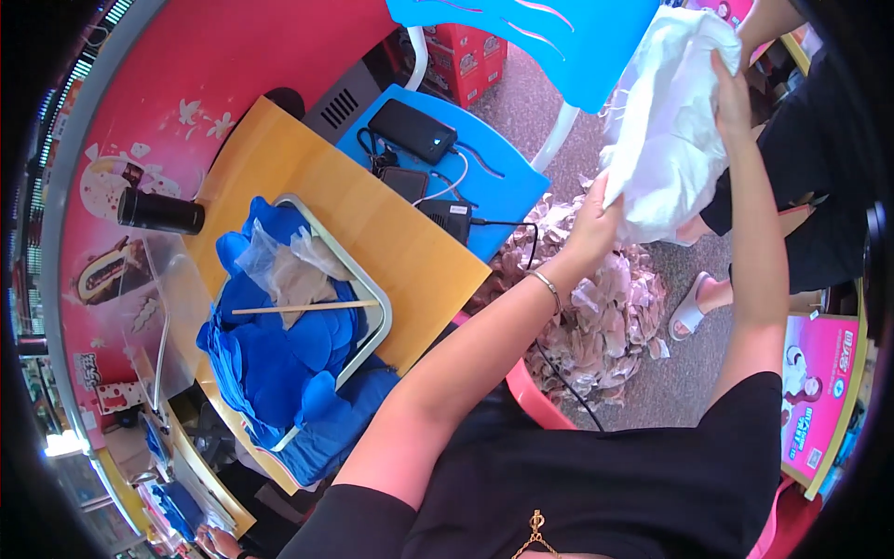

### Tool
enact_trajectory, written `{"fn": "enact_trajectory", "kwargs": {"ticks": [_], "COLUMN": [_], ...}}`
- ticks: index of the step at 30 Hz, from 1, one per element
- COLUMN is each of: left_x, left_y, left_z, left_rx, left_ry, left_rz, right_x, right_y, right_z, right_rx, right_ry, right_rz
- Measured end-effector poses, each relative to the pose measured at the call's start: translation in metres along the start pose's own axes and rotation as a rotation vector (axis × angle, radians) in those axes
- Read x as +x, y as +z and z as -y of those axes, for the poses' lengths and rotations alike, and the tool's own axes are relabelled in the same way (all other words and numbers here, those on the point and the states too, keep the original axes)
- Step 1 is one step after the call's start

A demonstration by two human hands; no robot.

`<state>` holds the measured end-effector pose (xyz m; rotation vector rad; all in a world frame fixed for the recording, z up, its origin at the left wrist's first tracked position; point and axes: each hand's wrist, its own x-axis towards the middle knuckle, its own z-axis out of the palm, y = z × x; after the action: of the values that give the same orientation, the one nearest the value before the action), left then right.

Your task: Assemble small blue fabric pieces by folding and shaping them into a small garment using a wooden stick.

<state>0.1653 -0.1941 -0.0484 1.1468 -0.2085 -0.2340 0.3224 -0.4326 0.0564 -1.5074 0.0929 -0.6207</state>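
A white woven sack (663,121) is held up at the upper right, its cloth creased and bunched. My left hand (596,222) is closed on its lower left edge. Higher up, my right hand (732,98) grips its right side. Below the sack, a large heap of pale pinkish-brown flat pieces (610,321) lies on the floor. What the sack contains, if anything, is hidden. Another person's arm (768,20) reaches in at the top right, close to the sack; whether it touches the sack I cannot tell.
A wooden table (410,252) at left bears a tray (384,326) of blue cut pieces (289,345), a stick and clear plastic. Blue chair (507,200) holds a black power bank (413,130) and cables. A person in black with a grey sandal (687,312) stands right.
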Motion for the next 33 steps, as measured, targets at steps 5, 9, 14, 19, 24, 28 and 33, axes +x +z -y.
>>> {"fn": "enact_trajectory", "kwargs": {"ticks": [5, 9, 14, 19, 24, 28, 33], "left_x": [0.007, 0.003, 0.007, 0.009, -0.025, -0.057, -0.099], "left_y": [-0.042, -0.074, -0.097, -0.072, -0.079, -0.054, -0.028], "left_z": [0.054, 0.091, 0.115, 0.108, 0.121, 0.086, 0.003], "left_rx": [0.058, -0.155, -0.237, -0.562, -0.559, -0.096, 0.0], "left_ry": [-0.152, -0.727, -0.823, -0.819, -0.736, -0.847, -0.618], "left_rz": [-0.05, -0.266, -0.413, -0.681, -0.712, -0.407, -0.114], "right_x": [-0.022, -0.063, -0.077, -0.086, -0.121, -0.133, -0.147], "right_y": [0.03, 0.027, 0.059, 0.088, 0.108, 0.085, 0.055], "right_z": [-0.071, -0.159, -0.165, -0.141, -0.146, -0.124, -0.101], "right_rx": [-0.332, -0.791, -0.961, -1.091, -1.111, -1.082, -1.063], "right_ry": [0.247, 0.261, 0.111, -0.117, -0.171, -0.332, -0.386], "right_rz": [0.199, 0.547, 0.572, 0.627, 0.933, 0.699, 0.545]}}
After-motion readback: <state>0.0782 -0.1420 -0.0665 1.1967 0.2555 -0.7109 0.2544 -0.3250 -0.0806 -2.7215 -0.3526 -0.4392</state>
